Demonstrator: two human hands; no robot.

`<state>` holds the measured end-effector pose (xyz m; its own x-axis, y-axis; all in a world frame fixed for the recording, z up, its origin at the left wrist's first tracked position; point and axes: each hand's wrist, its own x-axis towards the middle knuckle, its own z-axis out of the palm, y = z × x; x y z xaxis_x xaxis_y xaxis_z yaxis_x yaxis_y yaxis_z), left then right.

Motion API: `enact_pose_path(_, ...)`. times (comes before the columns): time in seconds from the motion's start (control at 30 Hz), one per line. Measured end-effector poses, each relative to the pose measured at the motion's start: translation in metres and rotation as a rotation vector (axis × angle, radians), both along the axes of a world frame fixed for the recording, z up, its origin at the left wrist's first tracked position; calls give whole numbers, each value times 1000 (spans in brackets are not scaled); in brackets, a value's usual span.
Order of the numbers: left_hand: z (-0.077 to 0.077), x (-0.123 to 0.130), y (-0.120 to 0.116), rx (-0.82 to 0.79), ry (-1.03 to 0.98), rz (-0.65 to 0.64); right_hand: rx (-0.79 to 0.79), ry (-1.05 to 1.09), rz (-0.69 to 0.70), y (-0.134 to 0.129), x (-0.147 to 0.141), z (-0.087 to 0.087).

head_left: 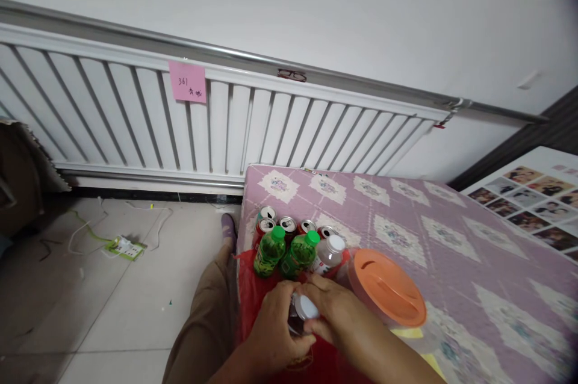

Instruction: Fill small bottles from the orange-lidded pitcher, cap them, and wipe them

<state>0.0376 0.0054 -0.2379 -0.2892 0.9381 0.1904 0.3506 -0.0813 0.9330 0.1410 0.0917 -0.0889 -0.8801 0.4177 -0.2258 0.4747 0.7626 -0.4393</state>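
Between left hand (273,325) and right hand (333,304), equally near both: dark bottle (295,322), long axis roughly upright, white cap toward the viewer. Left thumb and fingers curled round one side; right fingers bent over the far shoulder, thumb pressed in near the cap. Base hidden, contact below impossible to tell. Underneath, red sheet (253,297) on lilac cover (406,221). Just beyond, two green bottles (270,256), clear bottle (326,254), then drink cans (288,226). Beside the right forearm, orange lid (388,288). Farther out, white radiator (221,125) with pink note (187,82); leftward, tiled floor (135,324) and power strip (125,248).
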Motion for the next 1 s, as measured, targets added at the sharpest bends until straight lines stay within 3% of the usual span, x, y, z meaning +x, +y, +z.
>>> enact_pose_path(0.2, -8, 3, 0, 55, 38, 21, 228, -164, -157, -12, -4, -11)
enact_pose_path(0.4, -11, 2, 1, 72, 41, 21, 359, -208, -233, -22, -7, -11)
enact_pose_path(0.53, -11, 1, 2, 74, 32, -6, 338, -126, -224, -24, -5, -7)
enact_pose_path(0.73, -8, 1, -1, 68, 8, -8, 183, -56, -141, -20, 3, -5)
enact_pose_path(1.0, -16, 2, -1, 68, 7, 12, 279, -182, -300, -24, -6, -3)
